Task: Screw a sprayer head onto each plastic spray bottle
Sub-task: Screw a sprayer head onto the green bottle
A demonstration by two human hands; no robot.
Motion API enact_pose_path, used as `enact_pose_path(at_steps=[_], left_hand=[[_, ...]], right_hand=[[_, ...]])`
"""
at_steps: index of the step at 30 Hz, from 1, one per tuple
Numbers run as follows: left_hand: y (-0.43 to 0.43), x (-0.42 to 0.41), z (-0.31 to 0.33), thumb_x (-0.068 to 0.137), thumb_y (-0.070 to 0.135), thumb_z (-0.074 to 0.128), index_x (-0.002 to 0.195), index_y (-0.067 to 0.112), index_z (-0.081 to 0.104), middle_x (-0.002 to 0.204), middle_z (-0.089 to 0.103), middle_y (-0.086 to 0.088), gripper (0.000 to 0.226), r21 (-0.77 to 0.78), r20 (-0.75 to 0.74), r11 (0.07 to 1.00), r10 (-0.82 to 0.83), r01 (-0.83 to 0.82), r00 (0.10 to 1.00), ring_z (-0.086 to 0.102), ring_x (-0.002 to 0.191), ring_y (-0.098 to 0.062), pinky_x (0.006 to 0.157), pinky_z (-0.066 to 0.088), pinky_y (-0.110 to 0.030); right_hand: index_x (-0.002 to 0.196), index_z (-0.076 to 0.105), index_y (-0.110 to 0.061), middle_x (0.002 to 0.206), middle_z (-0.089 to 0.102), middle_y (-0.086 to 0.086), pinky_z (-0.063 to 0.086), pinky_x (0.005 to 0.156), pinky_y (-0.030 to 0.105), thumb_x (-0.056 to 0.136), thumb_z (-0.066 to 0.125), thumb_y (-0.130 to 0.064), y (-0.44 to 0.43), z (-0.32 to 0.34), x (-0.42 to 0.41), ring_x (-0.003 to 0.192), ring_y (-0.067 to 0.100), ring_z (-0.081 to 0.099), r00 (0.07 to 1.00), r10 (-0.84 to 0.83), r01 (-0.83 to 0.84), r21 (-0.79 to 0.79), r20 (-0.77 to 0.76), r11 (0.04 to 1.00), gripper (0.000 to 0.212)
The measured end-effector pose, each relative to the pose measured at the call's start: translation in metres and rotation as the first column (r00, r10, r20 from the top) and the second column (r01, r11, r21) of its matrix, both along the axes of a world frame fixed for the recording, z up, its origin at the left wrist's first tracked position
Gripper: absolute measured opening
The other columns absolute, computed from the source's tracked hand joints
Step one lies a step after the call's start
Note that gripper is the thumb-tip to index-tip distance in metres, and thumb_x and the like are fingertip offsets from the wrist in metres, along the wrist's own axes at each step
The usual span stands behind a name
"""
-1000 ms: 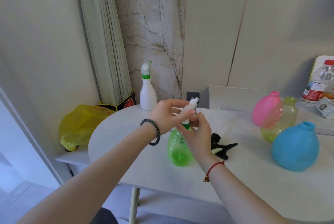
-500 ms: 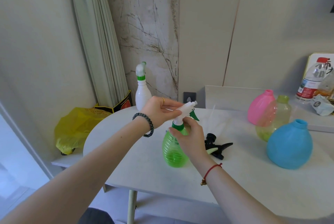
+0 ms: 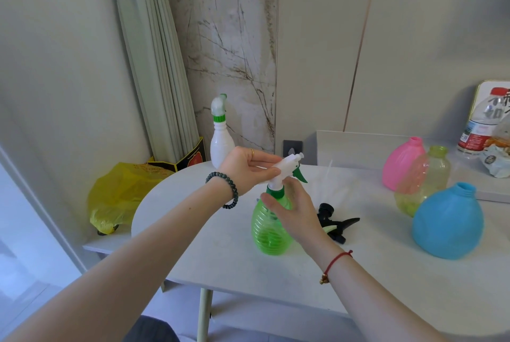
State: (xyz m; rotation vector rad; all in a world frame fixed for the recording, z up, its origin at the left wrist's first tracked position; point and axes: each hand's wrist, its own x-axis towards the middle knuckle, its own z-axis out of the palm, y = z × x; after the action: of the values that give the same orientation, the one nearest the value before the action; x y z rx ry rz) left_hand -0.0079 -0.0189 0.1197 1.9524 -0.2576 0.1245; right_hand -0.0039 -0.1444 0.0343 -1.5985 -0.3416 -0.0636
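A green ribbed spray bottle [image 3: 269, 234] stands upright on the white table [image 3: 386, 281]. A white sprayer head [image 3: 287, 166] with a green trigger and green collar sits on its neck. My left hand [image 3: 247, 170] grips the back of the sprayer head. My right hand [image 3: 292, 209] is wrapped around the bottle's neck and shoulder, fingers at the green collar. Black sprayer heads [image 3: 335, 221] lie on the table just right of the bottle. Open-necked blue [image 3: 448, 221], pink [image 3: 403, 163] and yellow-green [image 3: 425, 181] bottles stand to the right.
A white bottle [image 3: 220, 137] with a sprayer fitted stands at the table's back left. A water bottle [image 3: 481, 123] and a wrapper lie on the raised ledge at the far right. A yellow bag [image 3: 121, 192] sits on a low shelf left of the table.
The sprayer head has turned on the bottle so its nozzle and green trigger now point right. My right hand has shifted around the neck. The view has tilted slightly.
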Motion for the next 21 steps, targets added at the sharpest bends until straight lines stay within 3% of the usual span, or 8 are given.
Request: enact_pose_path(at_steps=[3, 5, 8, 10, 12, 18, 21], left_hand=[[0.0, -0.0001, 0.0, 0.075, 0.011, 0.068, 0.078, 0.035, 0.067, 0.078, 0.068, 0.008, 0.025, -0.002, 0.0, 1.0, -0.001, 0.001, 1.0, 0.064, 0.066, 0.008, 0.06, 0.048, -0.005], [-0.0005, -0.0006, -0.0003, 0.075, 0.011, 0.069, 0.076, 0.037, 0.066, 0.074, 0.068, 0.012, 0.026, -0.001, 0.006, 1.0, 0.002, -0.002, 1.0, 0.064, 0.066, 0.009, 0.059, 0.047, -0.005], [-0.0012, -0.0013, -0.0013, 0.075, 0.012, 0.069, 0.076, 0.038, 0.066, 0.072, 0.067, 0.016, 0.026, 0.001, 0.013, 1.0, 0.01, -0.01, 1.0, 0.064, 0.066, 0.009, 0.058, 0.047, -0.004], [-0.0009, -0.0013, -0.0018, 0.074, 0.014, 0.069, 0.078, 0.037, 0.067, 0.073, 0.067, 0.015, 0.024, 0.003, 0.014, 1.0, 0.017, -0.017, 1.0, 0.064, 0.067, 0.009, 0.061, 0.05, -0.006], [-0.0007, -0.0012, -0.0018, 0.074, 0.014, 0.069, 0.079, 0.036, 0.067, 0.074, 0.068, 0.014, 0.023, 0.004, 0.012, 1.0, 0.018, -0.018, 1.0, 0.064, 0.068, 0.009, 0.063, 0.05, -0.006], [-0.0026, -0.0034, -0.0028, 0.074, 0.012, 0.07, 0.078, 0.035, 0.067, 0.077, 0.069, 0.008, 0.023, -0.014, 0.016, 1.0, 0.022, -0.022, 1.0, 0.064, 0.066, 0.009, 0.061, 0.05, -0.006], [-0.0023, -0.0028, -0.0029, 0.075, 0.011, 0.069, 0.082, 0.032, 0.068, 0.079, 0.068, 0.007, 0.022, -0.024, 0.02, 1.0, 0.02, -0.019, 1.0, 0.064, 0.066, 0.008, 0.06, 0.049, -0.005]], right_hand=[[0.092, 0.057, -0.029, 0.088, 0.06, -0.014, 0.04, 0.072, 0.016, 0.088, 0.055, -0.024, -0.0044, 0.0029, 0.0007, 0.085, 0.001, 0.055, 0.999, 0.037, -0.036, -0.041, 0.025, 0.999, 0.007], [0.082, 0.054, -0.03, 0.083, 0.058, -0.015, 0.04, 0.066, 0.011, 0.081, 0.065, -0.02, -0.0021, 0.0053, 0.0022, 0.081, 0.0, 0.055, 0.996, -0.07, 0.072, -0.043, 0.045, 0.996, 0.015], [0.087, 0.053, -0.021, 0.091, 0.06, -0.01, 0.04, 0.071, 0.018, 0.071, 0.075, -0.022, 0.0007, 0.0065, 0.002, 0.091, 0.006, 0.057, 0.99, -0.141, 0.141, -0.033, 0.016, 0.989, 0.027], [0.094, 0.054, -0.022, 0.097, 0.061, -0.009, 0.04, 0.077, 0.022, 0.078, 0.068, -0.025, -0.002, 0.0043, 0.0002, 0.096, 0.008, 0.055, 0.999, -0.026, 0.027, -0.05, 0.032, 0.998, 0.022], [0.094, 0.056, -0.028, 0.09, 0.06, -0.013, 0.041, 0.074, 0.017, 0.086, 0.057, -0.025, -0.0059, 0.0037, -0.0011, 0.09, 0.008, 0.055, 0.997, 0.059, -0.055, -0.072, 0.043, 0.996, 0.009], [0.085, 0.054, -0.021, 0.089, 0.06, -0.011, 0.041, 0.071, 0.019, 0.068, 0.077, -0.022, 0.0006, 0.0052, 0.0014, 0.088, 0.006, 0.057, 0.985, -0.171, 0.171, -0.036, 0.02, 0.985, 0.029], [0.09, 0.056, -0.023, 0.086, 0.06, -0.016, 0.041, 0.076, 0.024, 0.08, 0.067, -0.027, -0.003, 0.0042, 0.0006, 0.087, 0.005, 0.055, 0.999, 0.01, -0.009, -0.035, 0.031, 0.999, 0.016]])
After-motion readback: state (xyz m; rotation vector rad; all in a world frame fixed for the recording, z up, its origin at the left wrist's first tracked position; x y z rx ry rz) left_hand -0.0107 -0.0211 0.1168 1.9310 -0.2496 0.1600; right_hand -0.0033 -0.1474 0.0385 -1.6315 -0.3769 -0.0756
